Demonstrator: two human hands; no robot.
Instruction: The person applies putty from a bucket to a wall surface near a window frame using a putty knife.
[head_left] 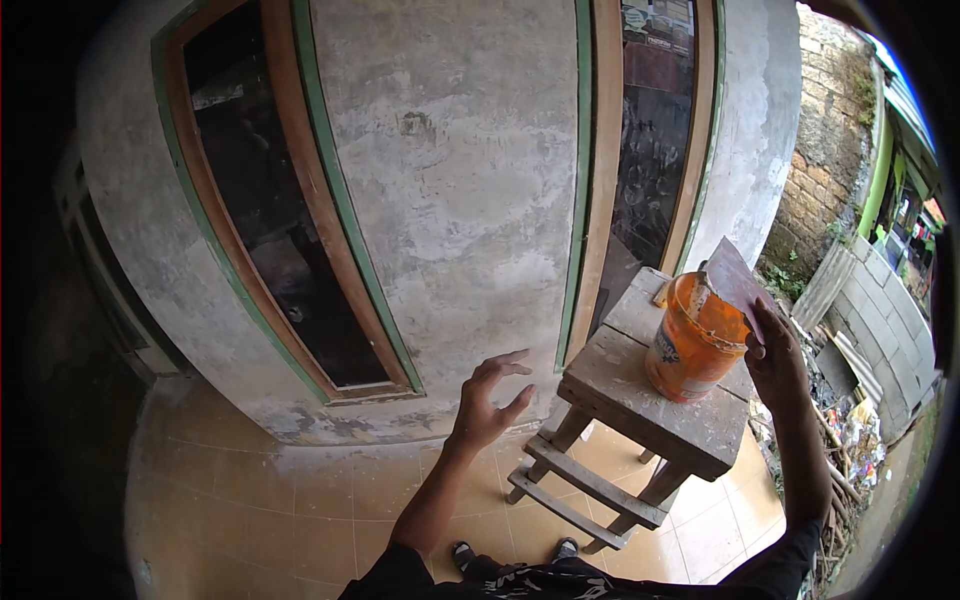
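Observation:
An orange plastic bucket [690,355], smeared with residue, stands on the top of a worn, stained wooden step stool [630,410] at the right. My right hand [775,365] grips a thin, flat grey sheet-like tool [735,275] at the bucket's right rim, with the sheet tilted above the bucket's mouth. My left hand [492,400] is raised in the air left of the stool, fingers curved and apart, holding nothing.
Ahead is a patchy grey wall [440,200] with two tall dark windows [265,230] in wood and green frames. A tiled floor [320,500] lies below. At the right are a rough block wall [815,160], leaning grey panels [870,320] and a heap of debris [860,440].

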